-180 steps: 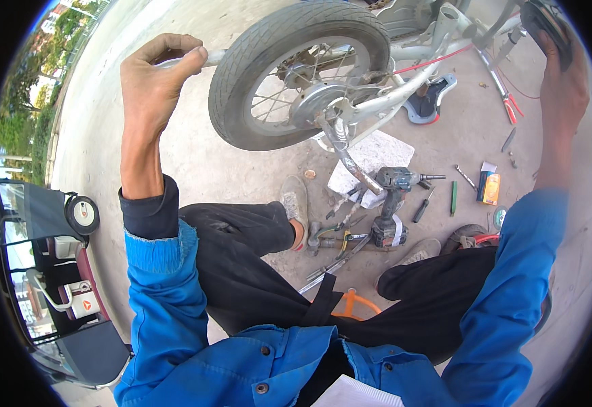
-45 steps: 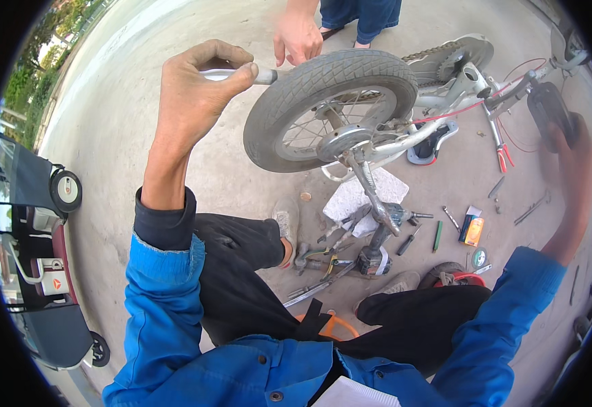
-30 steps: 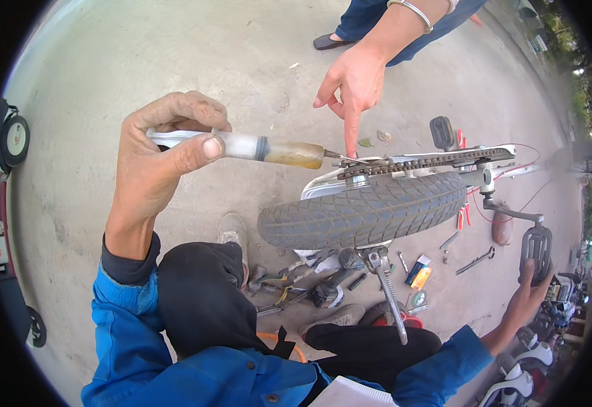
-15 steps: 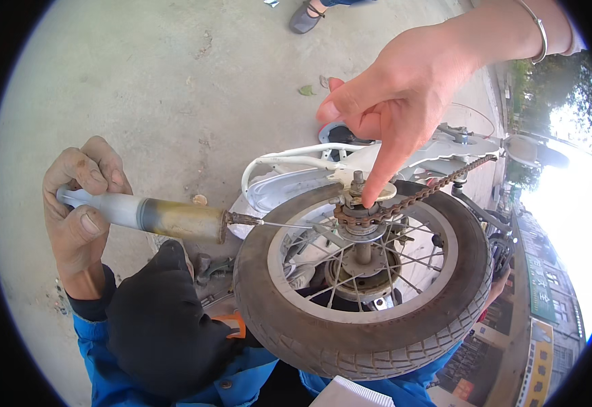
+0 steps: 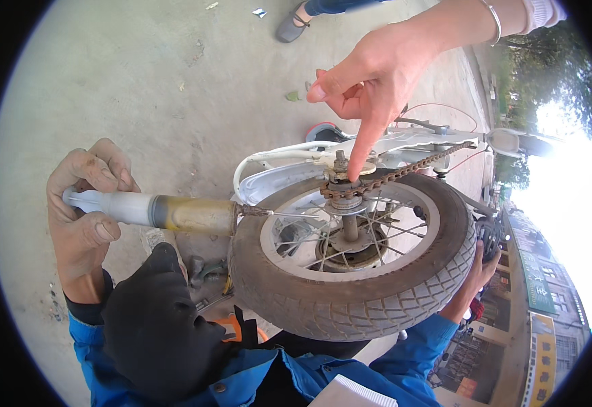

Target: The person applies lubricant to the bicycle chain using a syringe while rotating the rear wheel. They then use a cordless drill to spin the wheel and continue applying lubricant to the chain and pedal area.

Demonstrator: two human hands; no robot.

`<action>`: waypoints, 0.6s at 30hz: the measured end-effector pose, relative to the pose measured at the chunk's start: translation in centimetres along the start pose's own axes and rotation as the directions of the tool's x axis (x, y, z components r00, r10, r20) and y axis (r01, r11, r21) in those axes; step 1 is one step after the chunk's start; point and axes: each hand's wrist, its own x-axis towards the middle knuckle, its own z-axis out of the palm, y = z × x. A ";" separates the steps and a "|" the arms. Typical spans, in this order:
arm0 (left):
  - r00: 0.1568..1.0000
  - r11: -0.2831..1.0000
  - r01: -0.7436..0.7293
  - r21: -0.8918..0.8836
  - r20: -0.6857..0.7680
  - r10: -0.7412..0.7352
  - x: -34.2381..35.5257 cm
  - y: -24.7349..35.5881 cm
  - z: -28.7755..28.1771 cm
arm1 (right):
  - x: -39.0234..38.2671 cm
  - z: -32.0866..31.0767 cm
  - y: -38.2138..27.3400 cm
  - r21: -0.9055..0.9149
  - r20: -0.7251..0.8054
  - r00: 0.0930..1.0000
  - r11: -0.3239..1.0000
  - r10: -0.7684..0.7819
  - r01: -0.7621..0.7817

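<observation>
My left hand [image 5: 82, 210] is closed round the plunger end of a large syringe [image 5: 197, 216] that holds yellowish liquid. Its long thin needle extends over the wheel's rim toward the hub [image 5: 351, 227], just below the rusty chain [image 5: 411, 169]. Beyond the wheel [image 5: 323, 308], my right hand [image 5: 475, 275] has its fingers bent round a dark bicycle pedal [image 5: 490, 236]; the tyre hides part of that arm. Another person's hand [image 5: 384, 74] reaches in from the upper right. Its index finger points down at the sprocket by the axle nut [image 5: 340, 161].
The white bicycle frame [image 5: 275, 154] lies on its side on the concrete floor [image 5: 119, 81]. Another person's shoe [image 5: 292, 26] stands at the far side. A black cloth-like thing [image 5: 160, 325] hangs near my left arm, with metal tools [image 5: 204, 271] beside it. Shopfronts [image 5: 533, 285] line the right.
My right hand and sleeve have come into clearer view at the pedal. The wheel sits higher in the picture, and the syringe has shifted slightly right. The other person's finger stays at the sprocket.
</observation>
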 end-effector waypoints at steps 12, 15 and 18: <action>0.947 0.916 -0.309 0.256 -0.001 0.320 -3.6 10.5 9.5 | -0.3 -0.1 0.9 0.022 0.030 0.991 0.991 -0.131 0.130; 0.952 0.882 -0.282 0.378 -0.006 0.307 -4.0 12.8 11.8 | -0.7 -0.2 0.8 0.111 0.036 0.995 0.990 -0.094 0.089; 0.934 0.815 -0.332 0.474 0.047 0.353 -4.3 14.3 14.1 | -0.4 -0.5 1.2 0.131 0.074 0.994 0.989 -0.082 0.072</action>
